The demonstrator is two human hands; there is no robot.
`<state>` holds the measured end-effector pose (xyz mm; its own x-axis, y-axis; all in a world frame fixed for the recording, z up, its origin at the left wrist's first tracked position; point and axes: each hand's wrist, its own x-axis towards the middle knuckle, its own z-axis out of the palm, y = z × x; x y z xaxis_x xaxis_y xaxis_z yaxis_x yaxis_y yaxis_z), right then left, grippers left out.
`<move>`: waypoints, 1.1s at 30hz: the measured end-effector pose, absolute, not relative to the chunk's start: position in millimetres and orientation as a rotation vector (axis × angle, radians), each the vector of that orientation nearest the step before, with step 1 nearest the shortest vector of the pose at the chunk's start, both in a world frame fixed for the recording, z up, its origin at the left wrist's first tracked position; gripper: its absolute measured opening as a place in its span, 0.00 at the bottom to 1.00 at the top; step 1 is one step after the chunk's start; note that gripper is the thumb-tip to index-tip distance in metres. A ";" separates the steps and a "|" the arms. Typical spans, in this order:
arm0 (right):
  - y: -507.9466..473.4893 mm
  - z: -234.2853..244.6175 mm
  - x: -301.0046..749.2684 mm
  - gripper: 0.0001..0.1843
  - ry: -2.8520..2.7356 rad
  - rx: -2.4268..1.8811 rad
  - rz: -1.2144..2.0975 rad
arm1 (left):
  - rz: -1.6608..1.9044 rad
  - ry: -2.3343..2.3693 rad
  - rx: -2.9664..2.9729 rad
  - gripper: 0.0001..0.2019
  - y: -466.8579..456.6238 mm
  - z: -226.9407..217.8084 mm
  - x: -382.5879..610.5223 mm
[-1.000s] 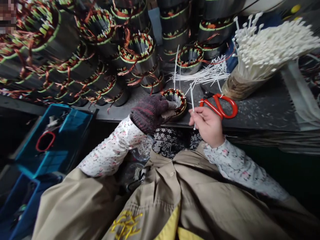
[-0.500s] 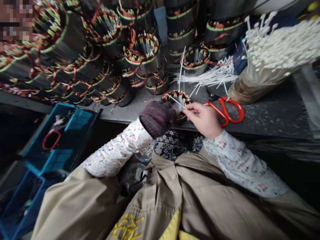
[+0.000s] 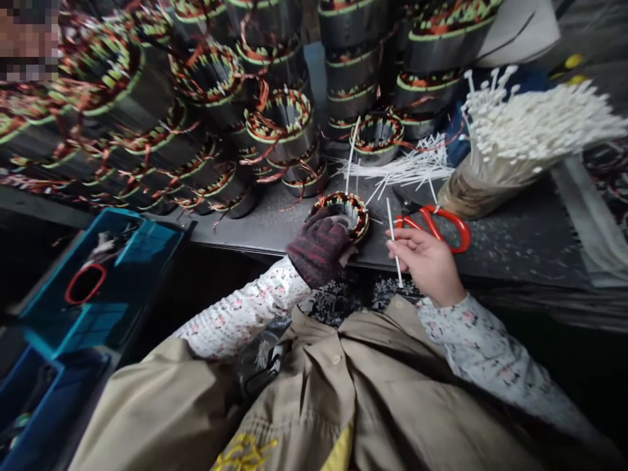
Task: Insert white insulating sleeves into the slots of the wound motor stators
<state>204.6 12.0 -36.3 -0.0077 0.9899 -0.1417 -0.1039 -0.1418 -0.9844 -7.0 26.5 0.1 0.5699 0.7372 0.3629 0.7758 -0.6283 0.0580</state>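
Observation:
My left hand (image 3: 318,248), in a dark knitted glove, is closed on the near left side of a small motor stator (image 3: 364,221) at the bench's front edge. The stator has copper windings and pale green slot liners; the glove hides part of its ring. White ties stick out from its far and right sides. To its right, my bare right hand (image 3: 428,260) pinches a white cable tie (image 3: 390,217) between thumb and fingers, the tie nearly upright and apart from the stator. Scissors (image 3: 462,230) with red handles lie just beyond that hand.
Stacked stators (image 3: 292,140) fill the back and left of the bench. Loose white cable ties (image 3: 415,165) lie before another stator (image 3: 377,149). A thick bundle of cable ties (image 3: 549,124) leans in a container at right. A teal bin (image 3: 147,245) stands lower left.
My right hand has drawn back to the right from the stator, and its cable tie has swung from slanted to nearly upright. My left hand has shifted slightly, showing more of the stator.

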 end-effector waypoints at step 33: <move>25.5 -32.3 169.1 0.27 -1.032 -1.071 1.619 | -1.520 -1.558 -2.720 0.13 24.8 -24.0 -1.3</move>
<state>169.1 25.5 -32.3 -0.2107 0.9590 -0.1896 -0.2332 -0.2377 -0.9429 -1.3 24.8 -24.0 0.2418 0.8244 0.5117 0.5317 -0.5537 0.6409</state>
